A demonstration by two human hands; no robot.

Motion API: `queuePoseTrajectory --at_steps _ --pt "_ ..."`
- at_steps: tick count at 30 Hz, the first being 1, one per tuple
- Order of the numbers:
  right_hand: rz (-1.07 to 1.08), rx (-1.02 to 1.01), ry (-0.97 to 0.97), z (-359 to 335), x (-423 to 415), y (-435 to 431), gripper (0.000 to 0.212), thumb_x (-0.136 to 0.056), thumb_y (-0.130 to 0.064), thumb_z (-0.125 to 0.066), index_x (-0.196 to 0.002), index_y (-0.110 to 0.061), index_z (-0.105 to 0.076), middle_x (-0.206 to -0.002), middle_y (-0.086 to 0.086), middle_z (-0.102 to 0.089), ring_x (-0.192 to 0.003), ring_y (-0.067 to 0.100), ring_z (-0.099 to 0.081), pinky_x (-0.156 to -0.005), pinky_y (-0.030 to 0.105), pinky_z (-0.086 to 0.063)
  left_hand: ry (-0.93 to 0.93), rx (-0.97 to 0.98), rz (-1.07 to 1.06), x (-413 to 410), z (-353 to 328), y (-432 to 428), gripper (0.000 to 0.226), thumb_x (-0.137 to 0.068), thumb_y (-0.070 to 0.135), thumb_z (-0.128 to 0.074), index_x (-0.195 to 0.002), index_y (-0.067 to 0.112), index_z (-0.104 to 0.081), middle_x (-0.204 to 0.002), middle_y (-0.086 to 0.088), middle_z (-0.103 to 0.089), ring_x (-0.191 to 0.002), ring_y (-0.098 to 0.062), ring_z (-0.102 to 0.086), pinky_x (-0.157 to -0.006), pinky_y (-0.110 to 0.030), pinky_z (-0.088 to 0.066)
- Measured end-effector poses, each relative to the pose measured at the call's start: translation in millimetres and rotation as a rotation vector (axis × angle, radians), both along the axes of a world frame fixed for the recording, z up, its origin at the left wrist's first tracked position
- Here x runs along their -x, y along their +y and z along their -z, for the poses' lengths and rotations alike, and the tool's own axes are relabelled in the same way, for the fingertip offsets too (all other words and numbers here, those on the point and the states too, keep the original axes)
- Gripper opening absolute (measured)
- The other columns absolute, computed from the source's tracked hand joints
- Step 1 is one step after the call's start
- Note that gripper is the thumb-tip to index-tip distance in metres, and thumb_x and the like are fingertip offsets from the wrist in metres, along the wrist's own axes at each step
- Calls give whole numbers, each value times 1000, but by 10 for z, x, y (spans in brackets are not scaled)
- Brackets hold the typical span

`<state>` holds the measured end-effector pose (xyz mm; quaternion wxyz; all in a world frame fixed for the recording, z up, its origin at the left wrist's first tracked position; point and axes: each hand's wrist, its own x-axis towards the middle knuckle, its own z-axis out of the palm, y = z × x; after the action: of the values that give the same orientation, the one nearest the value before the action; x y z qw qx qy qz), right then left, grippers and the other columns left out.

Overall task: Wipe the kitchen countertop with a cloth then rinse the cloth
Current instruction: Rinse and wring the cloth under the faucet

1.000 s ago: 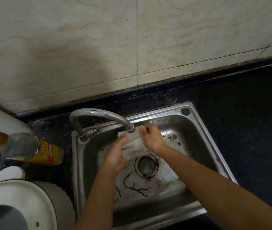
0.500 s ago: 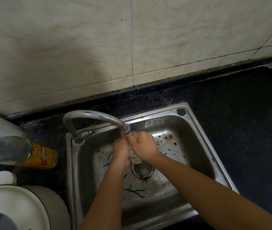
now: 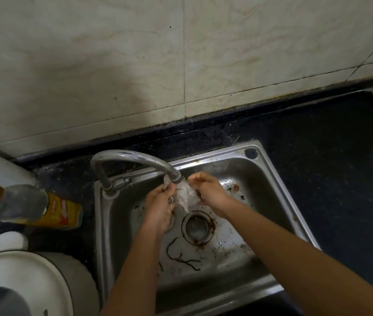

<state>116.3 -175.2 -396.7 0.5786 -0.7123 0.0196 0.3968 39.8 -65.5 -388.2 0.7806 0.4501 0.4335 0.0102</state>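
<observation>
A small pale cloth (image 3: 185, 195) hangs stretched between both hands just under the spout of the curved steel tap (image 3: 135, 159), over the steel sink (image 3: 279, 190). My left hand (image 3: 159, 207) grips the cloth's left end with curled fingers. My right hand (image 3: 208, 188) pinches its right end. The black countertop (image 3: 329, 156) runs to the right of the sink. Whether water runs from the spout cannot be told.
The sink floor holds a rusty drain (image 3: 197, 228) and dark scraps of debris (image 3: 181, 258). Left of the sink a bottle with a yellow label (image 3: 51, 210) lies on its side. A white round lidded appliance (image 3: 28, 286) fills the lower left. Tiled wall (image 3: 135, 65) rises behind.
The hands were pressed together over the bunched cloth half a second ago; now they have drawn apart and the cloth is spread between them under the spout.
</observation>
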Motion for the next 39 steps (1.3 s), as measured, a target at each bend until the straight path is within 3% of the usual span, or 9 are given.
queuePoseTrajectory --at_steps 4,7,10,14,19,22,26,31,39 --pt "-232 -129 204 -12 2 -118 41 -77 -31 -72 -116 -22 -61 -117 3 -64 -111 22 -59 -87 37 -53 73 -192 -5 -42 -6 46 23 -94 21 -57 -104 3 -67 -95 -12 -72 -87 -21 -68 -73 -27 -55" --pt "-290 -68 83 -8 16 -148 29 -82 -13 -69 -110 -9 -65 -102 8 -69 -94 20 -64 -76 29 -51 79 -219 27 -68 -36 91 20 -95 20 -55 -99 5 -68 -89 -11 -71 -76 -18 -66 -59 -21 -54" --pt "-284 54 -114 -44 -37 -170 16 -92 -10 -57 -96 3 -65 -81 8 -64 -72 13 -57 -64 23 -45 44 -144 120 -49 -49 177 16 -90 5 -58 -102 2 -68 -94 -15 -71 -87 -26 -67 -83 -37 -54" --pt "-318 113 -136 -153 -73 -152 27 -100 -32 -42 -88 -14 -57 -69 -7 -52 -61 3 -47 -59 18 -37 43 -132 178 -25 -15 234 18 -88 2 -59 -103 2 -69 -94 -15 -72 -91 -30 -67 -90 -43 -51" --pt "-234 12 23 -107 -37 -61 49 -91 -54 -49 -106 -11 -66 -86 1 -65 -79 14 -59 -74 29 -49 74 -267 125 -91 11 155 16 -94 14 -56 -87 7 -68 -73 -5 -68 -57 -11 -59 -53 -20 -48" --pt "-259 -113 87 -100 -22 -109 29 -82 -29 -71 -104 -10 -67 -92 1 -69 -86 15 -63 -76 27 -52 75 -324 108 -101 28 108 19 -95 16 -52 -84 8 -65 -73 -10 -63 -60 -16 -53 -55 -26 -44" --pt "-100 -190 169 -69 -55 -134 31 -81 -6 -70 -110 3 -64 -89 7 -69 -68 12 -62 -55 19 -46 42 -240 135 -76 -8 103 15 -91 22 -60 -90 8 -67 -75 -6 -63 -59 -11 -52 -58 -23 -44" --pt "-174 -190 160 -60 -119 -173 19 -91 -13 -60 -105 -1 -65 -65 0 -54 -52 8 -38 -49 20 -31 -23 -35 221 -11 -71 177 12 -91 3 -54 -88 7 -65 -62 1 -63 -70 -13 -53 -67 -24 -42" --pt "-190 -135 102 -171 -49 -12 20 -79 -23 -76 -82 -10 -61 -49 -8 -48 -40 4 -35 -39 18 -27 92 -259 155 -65 -44 62 17 -95 18 -54 -93 7 -67 -73 -5 -63 -60 -12 -54 -58 -24 -45"
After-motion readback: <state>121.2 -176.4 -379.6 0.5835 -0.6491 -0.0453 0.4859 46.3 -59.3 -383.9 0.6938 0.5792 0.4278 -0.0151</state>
